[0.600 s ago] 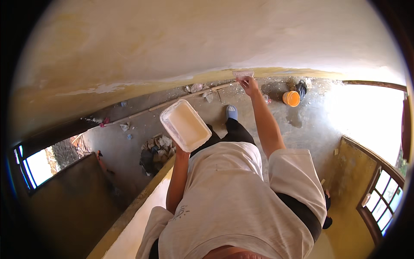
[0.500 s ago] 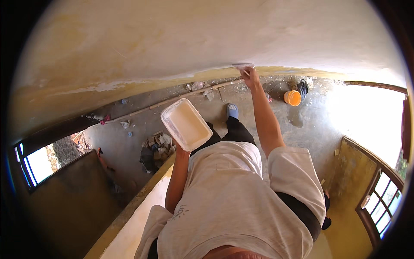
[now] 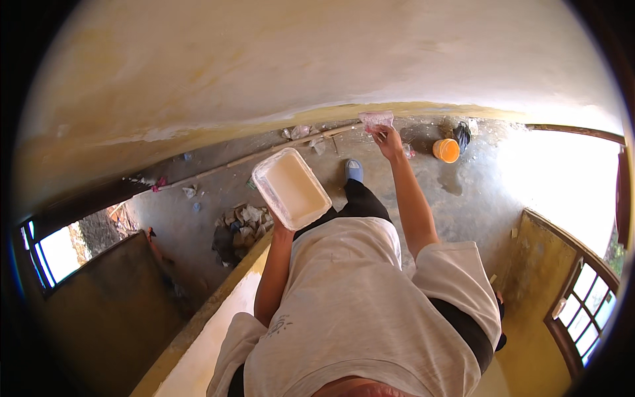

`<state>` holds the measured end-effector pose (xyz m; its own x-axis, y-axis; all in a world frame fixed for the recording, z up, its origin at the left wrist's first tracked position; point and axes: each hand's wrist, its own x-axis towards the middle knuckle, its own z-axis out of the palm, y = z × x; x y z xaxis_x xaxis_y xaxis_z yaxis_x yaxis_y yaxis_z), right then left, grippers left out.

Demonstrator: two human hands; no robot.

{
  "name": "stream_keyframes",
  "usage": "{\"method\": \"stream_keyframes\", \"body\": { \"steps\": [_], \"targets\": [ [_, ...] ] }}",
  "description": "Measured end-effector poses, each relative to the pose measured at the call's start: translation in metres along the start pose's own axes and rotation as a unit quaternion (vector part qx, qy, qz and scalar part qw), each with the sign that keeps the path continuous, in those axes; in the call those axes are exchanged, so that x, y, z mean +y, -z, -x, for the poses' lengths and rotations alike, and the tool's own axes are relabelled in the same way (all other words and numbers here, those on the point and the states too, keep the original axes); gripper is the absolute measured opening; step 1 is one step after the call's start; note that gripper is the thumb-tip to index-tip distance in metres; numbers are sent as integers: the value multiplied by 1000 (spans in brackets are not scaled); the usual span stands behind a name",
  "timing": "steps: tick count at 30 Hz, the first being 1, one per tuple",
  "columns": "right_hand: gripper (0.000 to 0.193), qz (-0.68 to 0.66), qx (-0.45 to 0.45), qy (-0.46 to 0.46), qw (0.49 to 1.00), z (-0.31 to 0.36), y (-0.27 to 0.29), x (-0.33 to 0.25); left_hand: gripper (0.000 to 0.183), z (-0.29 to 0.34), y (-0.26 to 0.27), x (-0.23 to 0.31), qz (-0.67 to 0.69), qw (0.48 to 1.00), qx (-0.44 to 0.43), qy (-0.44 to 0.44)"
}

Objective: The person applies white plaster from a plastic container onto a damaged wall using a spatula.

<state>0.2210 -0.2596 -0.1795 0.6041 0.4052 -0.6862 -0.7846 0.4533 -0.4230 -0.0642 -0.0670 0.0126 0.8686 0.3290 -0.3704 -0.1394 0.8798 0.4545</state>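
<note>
My left hand supports a white rectangular tub from beneath, and most of its fingers are hidden by it. Smooth off-white paste lies inside, and dried smears coat the rim. Out in front, my right hand is closed on a putty knife. Its wide, flat blade looks pinkish white and smeared, and its handle is covered by my fingers. The blade is below the edge of the coated wall in the view and seems apart from it. A yellow unpainted strip runs along the wall's lower part.
A long pole lies on the grey floor by the wall, among scraps. An orange bucket stands to the right beside a black bag. A rubbish heap and a low wall are at left. A window is at right.
My right hand has drawn the putty knife back from the wall and turned it, so its flat face now shows. The tub has shifted slightly to the right.
</note>
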Motion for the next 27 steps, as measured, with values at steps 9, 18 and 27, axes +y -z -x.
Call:
{"method": "stream_keyframes", "body": {
  "steps": [9,18,27],
  "targets": [
    [12,9,-87,13,996,-32,-61,12,63,13,32,2,-5,999,47,-26],
    [11,-79,-114,88,986,95,-179,-46,64,7,52,23,31,999,-28,-23],
    [18,-147,-241,167,945,284,-311,-177,67,-44,58,36,119,991,-61,-10]
  ]
}}
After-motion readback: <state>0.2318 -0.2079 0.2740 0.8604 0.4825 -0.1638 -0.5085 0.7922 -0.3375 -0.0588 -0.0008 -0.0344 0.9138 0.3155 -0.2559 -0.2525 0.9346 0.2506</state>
